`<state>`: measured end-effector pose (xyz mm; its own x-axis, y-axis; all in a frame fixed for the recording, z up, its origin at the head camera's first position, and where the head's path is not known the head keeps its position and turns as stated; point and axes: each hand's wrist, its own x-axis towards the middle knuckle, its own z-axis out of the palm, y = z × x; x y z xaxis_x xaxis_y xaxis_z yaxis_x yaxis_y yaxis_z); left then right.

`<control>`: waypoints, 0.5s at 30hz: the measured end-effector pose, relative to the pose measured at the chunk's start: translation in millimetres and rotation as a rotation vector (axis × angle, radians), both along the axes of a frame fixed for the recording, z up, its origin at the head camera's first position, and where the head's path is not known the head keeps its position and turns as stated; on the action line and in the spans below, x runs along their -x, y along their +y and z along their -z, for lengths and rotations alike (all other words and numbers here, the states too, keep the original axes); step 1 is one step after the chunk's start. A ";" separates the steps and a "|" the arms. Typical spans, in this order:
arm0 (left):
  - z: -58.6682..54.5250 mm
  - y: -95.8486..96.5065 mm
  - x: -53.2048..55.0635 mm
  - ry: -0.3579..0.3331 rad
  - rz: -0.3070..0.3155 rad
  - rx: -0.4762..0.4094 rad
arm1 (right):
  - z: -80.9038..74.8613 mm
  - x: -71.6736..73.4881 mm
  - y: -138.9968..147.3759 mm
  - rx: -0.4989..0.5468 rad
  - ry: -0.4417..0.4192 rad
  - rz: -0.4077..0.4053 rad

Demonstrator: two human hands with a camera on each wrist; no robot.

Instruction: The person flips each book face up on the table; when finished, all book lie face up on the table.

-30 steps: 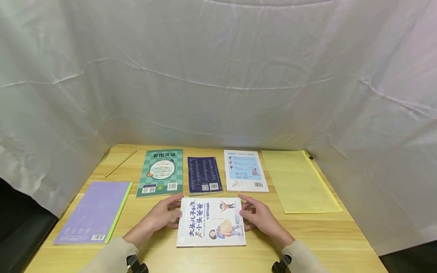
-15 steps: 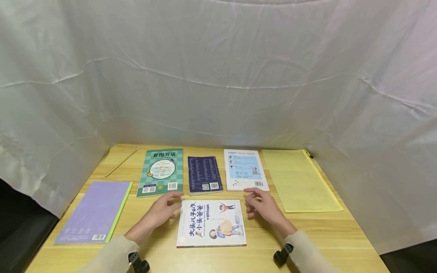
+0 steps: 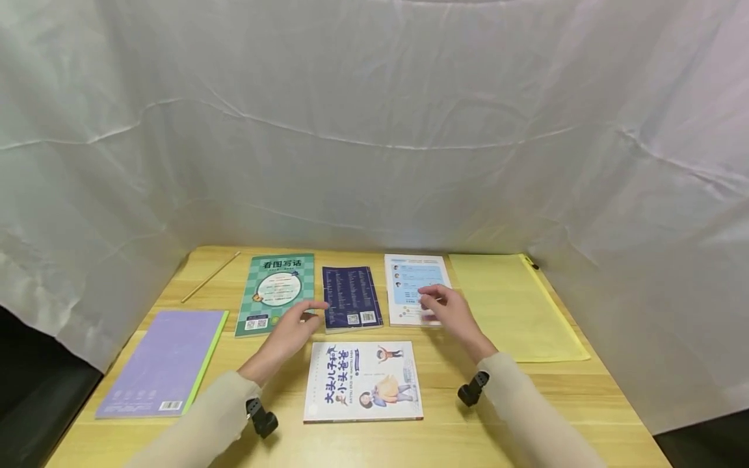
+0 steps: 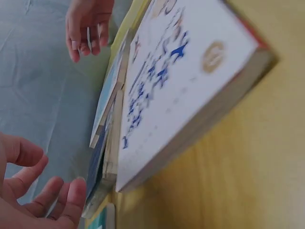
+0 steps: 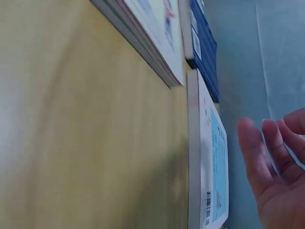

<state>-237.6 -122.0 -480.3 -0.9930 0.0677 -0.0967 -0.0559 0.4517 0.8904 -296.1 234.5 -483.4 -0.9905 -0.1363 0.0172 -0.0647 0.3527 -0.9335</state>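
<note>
My left hand (image 3: pixel 295 326) hovers at the left edge of the dark blue book (image 3: pixel 352 298), over the lower right corner of the green checkered book (image 3: pixel 276 290). Its fingers are loosely bent and hold nothing. Over the lower part of the white-and-blue book (image 3: pixel 404 286) is my right hand (image 3: pixel 453 312), also holding nothing. In the right wrist view its fingers (image 5: pixel 274 143) spread above that book's cover (image 5: pixel 218 157). A white picture book (image 3: pixel 363 382) lies flat at the front middle of the table, below both hands.
A purple notebook (image 3: pixel 160 361) with a green spine lies at the left. Behind it rests a thin wooden stick (image 3: pixel 210 276). A yellow zip pouch (image 3: pixel 515 305) lies at the right. Pale curtain (image 3: pixel 374 130) surrounds the wooden table (image 3: pixel 562 416).
Both hands have let go of the white picture book and moved forward, the left to the dark blue book, the right over the white-and-blue one. The picture book stays put on the table.
</note>
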 end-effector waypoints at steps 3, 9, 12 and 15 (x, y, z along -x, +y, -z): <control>-1.0 6.5 8.3 0.008 0.014 -0.037 | -2.9 9.1 3.8 0.006 -0.011 0.044; -3.3 26.1 26.1 0.024 0.039 -0.068 | -3.8 20.9 14.4 -0.032 0.004 0.120; -4.2 37.5 35.5 0.036 0.039 -0.061 | -2.3 24.1 18.3 -0.066 0.013 0.143; -4.9 50.1 44.6 0.052 0.041 -0.064 | -0.9 25.4 21.2 -0.069 0.010 0.159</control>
